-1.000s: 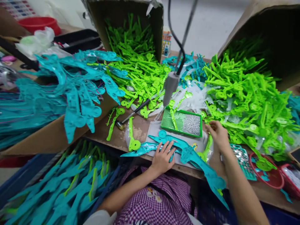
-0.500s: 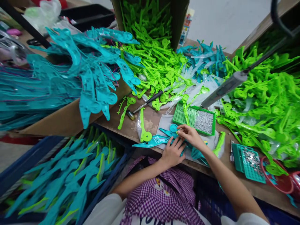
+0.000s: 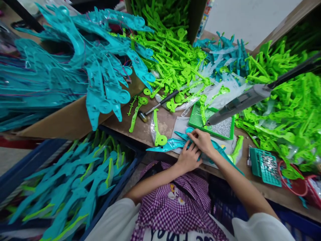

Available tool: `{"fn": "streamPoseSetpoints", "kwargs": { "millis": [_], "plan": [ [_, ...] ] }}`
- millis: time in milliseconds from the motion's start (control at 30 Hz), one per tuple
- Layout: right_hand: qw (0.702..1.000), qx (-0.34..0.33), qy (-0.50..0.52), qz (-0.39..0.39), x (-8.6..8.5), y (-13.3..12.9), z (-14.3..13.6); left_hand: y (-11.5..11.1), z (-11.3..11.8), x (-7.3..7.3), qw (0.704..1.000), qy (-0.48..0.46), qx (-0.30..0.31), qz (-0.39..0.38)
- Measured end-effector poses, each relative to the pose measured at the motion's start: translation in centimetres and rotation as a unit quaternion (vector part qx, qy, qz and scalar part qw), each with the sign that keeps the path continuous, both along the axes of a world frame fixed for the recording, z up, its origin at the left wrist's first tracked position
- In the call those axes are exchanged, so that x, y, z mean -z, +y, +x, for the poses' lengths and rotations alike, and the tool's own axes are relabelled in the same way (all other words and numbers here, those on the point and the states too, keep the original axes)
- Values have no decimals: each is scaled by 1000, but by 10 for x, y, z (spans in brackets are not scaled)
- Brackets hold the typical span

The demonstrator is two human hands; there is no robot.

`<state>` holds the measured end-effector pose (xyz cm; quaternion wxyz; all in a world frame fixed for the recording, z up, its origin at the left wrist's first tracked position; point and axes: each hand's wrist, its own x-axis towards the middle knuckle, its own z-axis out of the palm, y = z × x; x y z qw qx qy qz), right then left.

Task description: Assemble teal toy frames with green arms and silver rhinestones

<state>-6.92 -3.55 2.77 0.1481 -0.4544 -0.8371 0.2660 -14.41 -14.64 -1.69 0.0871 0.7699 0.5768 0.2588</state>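
A long teal plastic part point(image 3: 169, 145) lies along the table's front edge, mostly under my hands. My left hand point(image 3: 189, 157) is laid over its middle, fingers bent onto it and holding it down. My right hand point(image 3: 202, 140) is closed in a pinch above the part, close to its round end; whatever sits between those fingertips is hidden. Just above the right hand hangs a grey electric screwdriver point(image 3: 238, 102), its bit over a green tray point(image 3: 232, 134) of small silver screws. A lime-green plastic arm point(image 3: 157, 130) with a clear curved piece lies left of the hands.
A hammer point(image 3: 160, 105) lies behind, near lime-green parts point(image 3: 173, 63) heaped at the back. Another green heap point(image 3: 281, 110) is at right, by a teal tray point(image 3: 267, 167) of metal pieces and a red bowl point(image 3: 298, 189). Teal shells point(image 3: 105, 77) overhang at left above a blue crate point(image 3: 130, 170).
The view has shifted slightly. The screwdriver's tip appears lower and nearer my right hand. My right hand's fingers have drawn in over the teal part, while the left stays on it.
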Motion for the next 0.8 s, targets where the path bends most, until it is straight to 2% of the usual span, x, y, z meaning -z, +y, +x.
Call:
{"fn": "streamPoseSetpoints", "kwargs": {
  "millis": [133, 233, 333, 467, 667, 733, 800],
  "plan": [
    [1000, -2, 0, 3, 3, -1, 0, 0, 0, 0, 1000, 0, 1, 1],
    [996, -61, -48, 41, 3, -2, -1, -1, 1, 3, 1000, 4, -2, 2],
    [980, -123, -127, 86, -1, -3, -4, -1, 2, 5, 1000, 7, -7, 0],
    [957, -156, -212, 124, -9, -3, -10, -2, 3, 5, 1000, 8, -9, 3],
    [933, -218, -250, 139, -11, -1, -16, -2, 3, 5, 1000, 15, -9, -7],
    [937, -213, -244, 135, -8, 0, -15, -2, 4, 5, 1000, 15, -14, -9],
    [949, -177, -229, 128, -5, 1, -13, -1, 4, 6, 1000, 16, -18, -6]
  ]
}}
